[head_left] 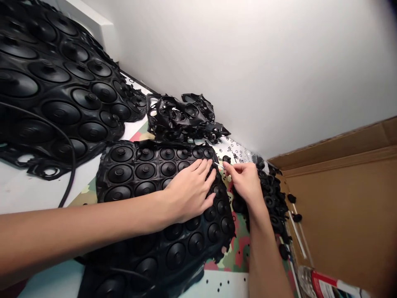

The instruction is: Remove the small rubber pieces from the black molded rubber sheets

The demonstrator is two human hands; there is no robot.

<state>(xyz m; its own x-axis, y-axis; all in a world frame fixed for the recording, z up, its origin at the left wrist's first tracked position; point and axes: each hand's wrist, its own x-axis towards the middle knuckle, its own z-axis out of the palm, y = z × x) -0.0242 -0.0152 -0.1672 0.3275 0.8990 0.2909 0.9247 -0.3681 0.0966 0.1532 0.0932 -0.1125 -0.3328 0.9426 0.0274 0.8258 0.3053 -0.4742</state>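
The left hand (pixel 189 191) lies flat with its fingers open on the far part of the black rubber sheet (pixel 173 244) of round caps, seemingly to pin it so it cannot slide on the camouflage mat (pixel 237 256). At that sheet's far edge the right hand (pixel 245 180) pinches a small pale tool (pixel 218 165) between thumb and fingertips, the tip close by the left fingertips. Behind the sheet sits a heap of torn rubber scraps (pixel 182 118). To its right are a pile of loose caps (pixel 273 203), within easy reach, and a cardboard box (pixel 341 207).
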